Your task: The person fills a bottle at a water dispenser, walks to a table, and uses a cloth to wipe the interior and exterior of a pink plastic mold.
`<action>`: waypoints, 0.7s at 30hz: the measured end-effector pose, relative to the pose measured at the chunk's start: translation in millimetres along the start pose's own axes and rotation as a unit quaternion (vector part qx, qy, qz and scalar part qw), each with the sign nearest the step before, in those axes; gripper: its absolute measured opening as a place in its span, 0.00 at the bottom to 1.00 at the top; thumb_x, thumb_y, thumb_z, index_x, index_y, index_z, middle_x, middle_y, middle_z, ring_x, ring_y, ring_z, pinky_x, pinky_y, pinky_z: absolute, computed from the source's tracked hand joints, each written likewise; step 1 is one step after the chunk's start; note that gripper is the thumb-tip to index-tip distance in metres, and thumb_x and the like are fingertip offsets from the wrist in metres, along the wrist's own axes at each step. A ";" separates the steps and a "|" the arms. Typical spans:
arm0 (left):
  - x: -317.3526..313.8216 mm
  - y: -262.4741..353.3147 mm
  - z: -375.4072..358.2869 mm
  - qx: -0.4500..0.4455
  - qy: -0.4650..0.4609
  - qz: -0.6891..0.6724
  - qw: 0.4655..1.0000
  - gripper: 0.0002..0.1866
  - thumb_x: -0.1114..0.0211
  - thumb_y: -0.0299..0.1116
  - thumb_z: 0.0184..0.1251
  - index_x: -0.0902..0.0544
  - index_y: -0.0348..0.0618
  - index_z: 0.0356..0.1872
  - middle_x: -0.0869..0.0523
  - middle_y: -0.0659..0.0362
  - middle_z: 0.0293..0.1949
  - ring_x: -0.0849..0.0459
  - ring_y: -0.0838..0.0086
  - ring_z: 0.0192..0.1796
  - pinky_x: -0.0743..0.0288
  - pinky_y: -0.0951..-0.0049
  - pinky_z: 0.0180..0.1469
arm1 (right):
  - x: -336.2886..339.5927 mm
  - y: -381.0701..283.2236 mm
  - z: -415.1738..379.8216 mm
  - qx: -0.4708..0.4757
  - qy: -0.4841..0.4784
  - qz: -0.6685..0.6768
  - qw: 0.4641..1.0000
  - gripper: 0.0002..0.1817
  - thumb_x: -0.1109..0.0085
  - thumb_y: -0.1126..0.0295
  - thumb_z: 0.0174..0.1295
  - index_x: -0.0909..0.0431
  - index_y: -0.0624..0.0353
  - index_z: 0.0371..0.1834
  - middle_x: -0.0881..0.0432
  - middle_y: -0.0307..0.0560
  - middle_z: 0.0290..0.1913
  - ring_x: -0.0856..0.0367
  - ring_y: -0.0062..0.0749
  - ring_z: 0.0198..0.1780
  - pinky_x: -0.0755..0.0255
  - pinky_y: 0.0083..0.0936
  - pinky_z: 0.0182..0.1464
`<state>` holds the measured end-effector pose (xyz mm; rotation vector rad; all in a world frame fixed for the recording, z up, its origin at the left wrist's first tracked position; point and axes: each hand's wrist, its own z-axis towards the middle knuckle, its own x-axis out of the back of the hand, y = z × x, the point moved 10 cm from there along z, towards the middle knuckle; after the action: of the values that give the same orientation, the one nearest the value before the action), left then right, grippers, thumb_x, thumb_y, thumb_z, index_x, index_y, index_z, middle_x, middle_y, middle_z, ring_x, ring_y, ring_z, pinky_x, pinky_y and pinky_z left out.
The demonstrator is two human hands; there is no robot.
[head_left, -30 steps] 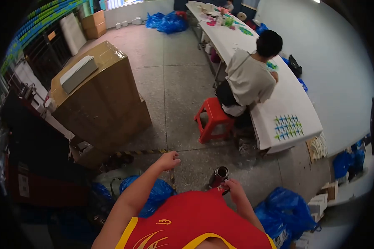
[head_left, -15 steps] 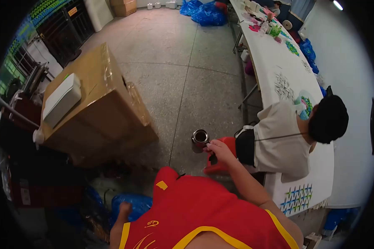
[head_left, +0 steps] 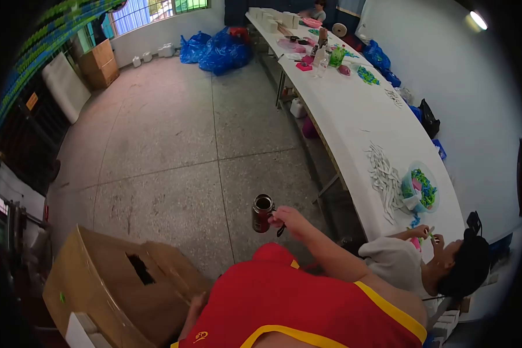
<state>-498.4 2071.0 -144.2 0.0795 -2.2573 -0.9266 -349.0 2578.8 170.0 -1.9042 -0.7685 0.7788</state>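
A dark red flask (head_left: 260, 219) with an open steel mouth stands upright in the air over the floor, held by my right hand (head_left: 285, 220) at its upper side. A dark strap hangs beneath the fingers. At the lower left, my left hand (head_left: 198, 303) is partly hidden by the red shirt (head_left: 296, 296), close to the large cardboard box (head_left: 156, 290); its fingers are not clear.
The long white table (head_left: 345, 127) runs along the right, bearing a light-blue basket (head_left: 437, 197) and pale strips (head_left: 383, 174). A co-worker (head_left: 394, 261) sits at its near end. Blue bags (head_left: 223, 52) and a smaller box (head_left: 98, 64) lie ahead on the floor.
The view has moved forward along the room. The large box and the co-worker now appear lower in view. My right hand still holds the flask, and my left hand is now beside the box.
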 end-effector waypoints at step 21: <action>133.2 316.0 622.9 0.109 -0.138 0.071 0.982 0.14 0.37 0.38 0.63 0.21 0.36 0.41 0.17 0.52 0.29 0.19 0.62 0.27 0.25 0.60 0.29 | 289.3 -287.5 486.5 0.031 0.176 0.019 0.984 0.09 0.47 0.67 0.67 0.24 0.61 0.34 0.15 0.48 0.40 0.19 0.29 0.41 0.27 0.27 0.46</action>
<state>-924.2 2639.1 -183.5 -0.1183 -2.5779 -0.6442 -604.3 3159.9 181.9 -1.9336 -0.4838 0.4621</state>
